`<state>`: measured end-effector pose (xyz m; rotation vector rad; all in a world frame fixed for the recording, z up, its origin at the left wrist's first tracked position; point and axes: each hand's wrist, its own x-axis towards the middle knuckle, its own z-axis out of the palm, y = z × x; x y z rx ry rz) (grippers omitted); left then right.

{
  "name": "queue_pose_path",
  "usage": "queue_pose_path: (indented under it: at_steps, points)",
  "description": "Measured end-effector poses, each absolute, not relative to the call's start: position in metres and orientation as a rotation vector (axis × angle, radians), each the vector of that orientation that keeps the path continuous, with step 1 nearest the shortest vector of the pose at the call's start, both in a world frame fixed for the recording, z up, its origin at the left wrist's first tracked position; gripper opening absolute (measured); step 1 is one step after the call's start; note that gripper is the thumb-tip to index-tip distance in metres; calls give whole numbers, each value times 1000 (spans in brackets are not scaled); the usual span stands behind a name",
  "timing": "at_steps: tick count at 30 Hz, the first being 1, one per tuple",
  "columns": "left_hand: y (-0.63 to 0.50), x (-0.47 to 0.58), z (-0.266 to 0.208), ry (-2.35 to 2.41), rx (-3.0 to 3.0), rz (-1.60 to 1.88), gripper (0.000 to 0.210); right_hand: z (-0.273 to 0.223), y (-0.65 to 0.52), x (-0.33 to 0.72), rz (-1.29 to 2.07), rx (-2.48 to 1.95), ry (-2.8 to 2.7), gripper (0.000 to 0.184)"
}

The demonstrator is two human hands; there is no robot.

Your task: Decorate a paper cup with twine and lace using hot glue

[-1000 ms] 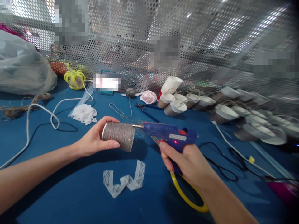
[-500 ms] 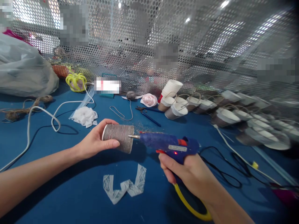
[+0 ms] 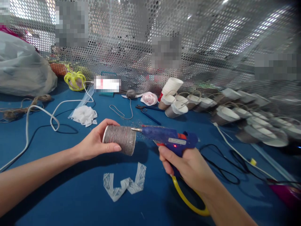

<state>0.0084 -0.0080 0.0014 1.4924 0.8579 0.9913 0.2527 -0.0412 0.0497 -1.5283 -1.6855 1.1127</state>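
My left hand [image 3: 98,141] is wrapped round a paper cup [image 3: 124,141] wound with grey-brown cord, holding it on its side above the table. Its white rim faces left, and clear glue shows along the right end. In my right hand [image 3: 178,160] is a blue hot glue gun [image 3: 160,135] with a red light lit. The metal nozzle points left, at the upper right edge of the cup. A yellow loop, perhaps scissor handles, hangs below the right hand. A strip of white lace [image 3: 125,186] lies crumpled on the table below the cup.
Pliers [image 3: 148,114], a ball of grey cord [image 3: 131,94] and a pink fabric rose [image 3: 149,98] lie behind. White lace [image 3: 84,115] and a white cable [image 3: 27,125] are at left. Several cord-wrapped cups [image 3: 224,114] stand at right, before a perforated metal screen [image 3: 131,53].
The glue gun's nozzle has moved up along the cup's right end, from its side to its upper edge. Glue now shows there. My left hand keeps its hold on the cup.
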Motion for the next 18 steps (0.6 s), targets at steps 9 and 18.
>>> queue_pose_path:
  at_steps: [9, 18]
  points:
    - [-9, 12, 4, 833, 1286, 958, 50, 51, -46, 249, 1118, -1501, -1705, 37]
    - [-8, 13, 3, 841, 1221, 979, 48, 52, -48, 252, 1143, -1530, -1774, 38]
